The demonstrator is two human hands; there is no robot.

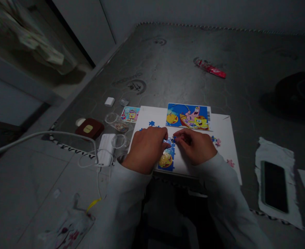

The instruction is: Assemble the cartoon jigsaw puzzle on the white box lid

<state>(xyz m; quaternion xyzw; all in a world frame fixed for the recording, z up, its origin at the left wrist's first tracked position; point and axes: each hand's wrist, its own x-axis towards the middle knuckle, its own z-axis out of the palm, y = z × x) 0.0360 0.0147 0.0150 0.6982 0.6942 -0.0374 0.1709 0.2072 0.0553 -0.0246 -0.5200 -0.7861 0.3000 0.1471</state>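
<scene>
A partly joined jigsaw puzzle [166, 160], blue with a yellow burger-like shape, lies on a white board [188, 162]. My left hand [148, 147] rests at its left and upper side, thumb and forefinger apart, the other fingers mostly hidden. At the puzzle's upper right edge, my right hand [195, 145] pinches a small dark blue puzzle piece [174, 139]; I cannot tell whether it is joined. A cartoon picture card [188, 117] lies beyond both hands. Loose pieces are scattered on the board, among them a blue piece [151, 123] and a pink piece [230, 163].
Left of the board are a clear plastic jar [117, 123] on its side, a second picture card [130, 114], a white power bank [106, 150] with cables and a brown case [90, 128]. A phone [274, 186] lies right; a red wrapper [210, 68] lies farther back.
</scene>
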